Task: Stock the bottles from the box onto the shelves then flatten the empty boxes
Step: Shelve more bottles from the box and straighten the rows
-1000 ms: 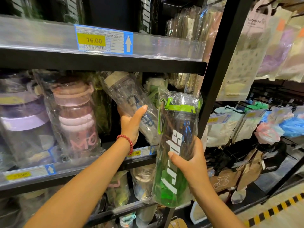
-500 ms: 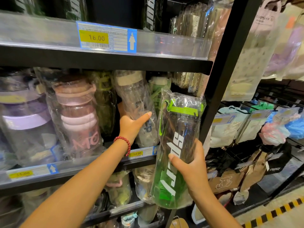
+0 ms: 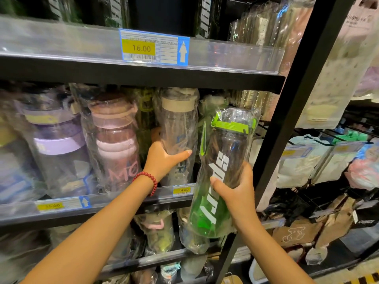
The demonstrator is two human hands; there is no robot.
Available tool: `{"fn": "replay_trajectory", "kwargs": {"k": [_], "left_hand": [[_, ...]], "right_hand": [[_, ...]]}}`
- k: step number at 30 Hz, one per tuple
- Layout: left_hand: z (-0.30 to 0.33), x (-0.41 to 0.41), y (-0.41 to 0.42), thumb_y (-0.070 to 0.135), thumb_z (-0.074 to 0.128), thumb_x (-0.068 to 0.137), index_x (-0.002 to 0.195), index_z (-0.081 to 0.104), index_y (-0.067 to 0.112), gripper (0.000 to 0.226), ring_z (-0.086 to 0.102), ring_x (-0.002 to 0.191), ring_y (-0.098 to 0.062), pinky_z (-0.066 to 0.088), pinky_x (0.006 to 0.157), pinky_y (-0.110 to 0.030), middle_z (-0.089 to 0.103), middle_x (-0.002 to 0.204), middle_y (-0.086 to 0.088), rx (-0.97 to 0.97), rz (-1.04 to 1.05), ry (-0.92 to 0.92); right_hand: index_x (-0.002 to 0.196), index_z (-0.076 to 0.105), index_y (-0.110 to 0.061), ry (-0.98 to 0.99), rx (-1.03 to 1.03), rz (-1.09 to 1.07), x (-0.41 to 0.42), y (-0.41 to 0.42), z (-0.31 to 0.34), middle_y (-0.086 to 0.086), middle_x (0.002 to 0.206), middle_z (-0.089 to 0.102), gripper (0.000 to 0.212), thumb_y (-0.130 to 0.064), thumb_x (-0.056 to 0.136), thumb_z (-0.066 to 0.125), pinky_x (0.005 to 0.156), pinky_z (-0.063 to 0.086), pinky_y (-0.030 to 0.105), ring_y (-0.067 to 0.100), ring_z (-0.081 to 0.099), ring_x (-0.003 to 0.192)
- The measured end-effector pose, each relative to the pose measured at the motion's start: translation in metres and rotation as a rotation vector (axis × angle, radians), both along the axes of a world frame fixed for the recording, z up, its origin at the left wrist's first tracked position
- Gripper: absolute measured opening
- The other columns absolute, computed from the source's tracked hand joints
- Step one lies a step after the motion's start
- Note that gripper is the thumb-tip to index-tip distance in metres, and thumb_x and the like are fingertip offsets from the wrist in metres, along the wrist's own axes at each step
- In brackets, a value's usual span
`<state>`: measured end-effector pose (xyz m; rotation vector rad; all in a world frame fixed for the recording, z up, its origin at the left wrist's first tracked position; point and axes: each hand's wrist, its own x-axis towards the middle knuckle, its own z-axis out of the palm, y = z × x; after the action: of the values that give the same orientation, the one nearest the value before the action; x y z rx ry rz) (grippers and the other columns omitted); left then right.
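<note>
My right hand (image 3: 235, 193) grips a clear bottle with a green lid and green base (image 3: 222, 160), wrapped in plastic, held in front of the middle shelf's right end. My left hand (image 3: 164, 160), with a red bead bracelet, holds a clear bottle with a beige lid (image 3: 178, 128) that stands upright on the middle shelf (image 3: 131, 201). The two bottles are side by side, almost touching. No box is in view.
Pink-lidded (image 3: 114, 140) and purple-lidded (image 3: 57, 144) bottles fill the shelf to the left. A black upright post (image 3: 291, 111) bounds the shelf on the right. The upper shelf (image 3: 143, 74) hangs close overhead. Bagged goods hang on pegs to the right.
The beige-lidded bottle, tilted a second ago, now stands upright in my left hand. The green bottle stays in my right hand, slightly higher and closer to the shelf.
</note>
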<state>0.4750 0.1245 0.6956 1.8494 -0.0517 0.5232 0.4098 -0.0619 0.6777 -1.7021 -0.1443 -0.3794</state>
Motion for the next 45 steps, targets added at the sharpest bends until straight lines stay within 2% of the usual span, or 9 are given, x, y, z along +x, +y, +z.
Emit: {"fn": "replay_trajectory", "kwargs": {"k": [8,12,14,18,21,32,38,42,45], "left_hand": [[0.0,-0.005,0.014,0.015,0.082,0.068,0.08,0.061,0.029,0.028,0.062,0.071,0.015,0.045,0.067,-0.001,0.065,0.083,0.014,-0.009,-0.075,0.018],[-0.004,-0.003,0.015,0.05,0.081,0.049,0.095,0.068,0.016,0.059,0.067,0.087,-0.003,0.052,0.08,-0.02,0.071,0.092,0.003,-0.024,-0.068,0.048],[-0.005,-0.002,0.016,0.054,0.077,0.045,0.098,0.068,0.014,0.067,0.067,0.091,-0.009,0.052,0.083,-0.025,0.072,0.095,0.002,-0.041,-0.071,0.046],[-0.005,-0.001,0.015,0.042,0.084,0.053,0.094,0.067,0.02,0.049,0.067,0.09,-0.008,0.053,0.086,-0.027,0.071,0.093,0.005,-0.045,-0.075,0.053],[-0.007,0.0,0.016,0.05,0.079,0.047,0.098,0.068,0.016,0.063,0.067,0.091,-0.009,0.052,0.084,-0.026,0.071,0.093,0.004,-0.058,-0.073,0.052],[-0.005,-0.002,0.016,0.018,0.081,0.07,0.091,0.064,0.022,0.027,0.065,0.089,-0.006,0.051,0.084,-0.026,0.068,0.091,0.007,-0.074,-0.063,0.04],[-0.006,0.0,0.018,0.019,0.081,0.07,0.093,0.064,0.02,0.029,0.065,0.089,-0.007,0.051,0.086,-0.028,0.068,0.091,0.007,-0.085,-0.077,0.053],[-0.006,-0.001,0.02,0.042,0.084,0.052,0.089,0.065,0.023,0.045,0.065,0.087,-0.007,0.05,0.081,-0.025,0.069,0.091,0.005,-0.115,-0.081,0.091],[-0.005,-0.001,0.02,0.033,0.083,0.059,0.083,0.064,0.026,0.031,0.065,0.086,-0.006,0.049,0.079,-0.024,0.068,0.089,0.006,-0.11,-0.08,0.083]], "right_hand": [[0.138,0.032,-0.02,-0.047,-0.028,-0.055,0.028,0.012,0.018,0.0,0.132,0.052,0.094,-0.046,0.057,0.074,0.1,0.047,0.039,0.014,0.053,0.119],[0.139,0.029,-0.018,-0.104,-0.1,-0.112,0.036,0.012,0.031,-0.01,0.124,0.05,0.086,-0.029,0.069,0.079,0.086,0.044,0.01,0.001,0.054,0.103],[0.137,0.03,-0.018,-0.146,-0.169,-0.155,0.039,0.012,0.038,-0.013,0.12,0.046,0.084,-0.03,0.069,0.078,0.085,0.043,0.015,0.003,0.05,0.106],[0.122,0.031,-0.029,-0.209,-0.329,-0.249,0.046,0.011,0.045,-0.014,0.101,0.042,0.074,-0.038,0.064,0.076,0.079,0.046,0.029,0.011,0.046,0.097],[0.114,0.032,-0.029,-0.226,-0.42,-0.279,0.049,0.008,0.05,-0.008,0.101,0.044,0.069,-0.039,0.061,0.075,0.076,0.047,0.034,0.013,0.045,0.095],[0.139,0.028,-0.014,-0.234,-0.568,-0.199,0.052,0.007,0.055,-0.001,0.124,0.048,0.095,-0.04,0.062,0.077,0.089,0.043,0.033,0.019,0.043,0.115],[0.139,0.029,-0.021,-0.242,-0.414,-0.126,0.048,0.002,0.054,-0.008,0.126,0.047,0.091,-0.034,0.064,0.079,0.091,0.042,0.026,0.011,0.045,0.116],[0.138,0.03,-0.022,-0.162,-0.211,0.045,0.04,-0.002,0.049,-0.028,0.114,0.047,0.085,-0.024,0.069,0.081,0.085,0.039,0.006,-0.006,0.05,0.105],[0.123,0.043,-0.03,-0.123,-0.081,0.171,0.035,-0.005,0.045,-0.039,0.101,0.057,0.068,-0.023,0.065,0.076,0.079,0.043,0.003,-0.015,0.055,0.1]]}}
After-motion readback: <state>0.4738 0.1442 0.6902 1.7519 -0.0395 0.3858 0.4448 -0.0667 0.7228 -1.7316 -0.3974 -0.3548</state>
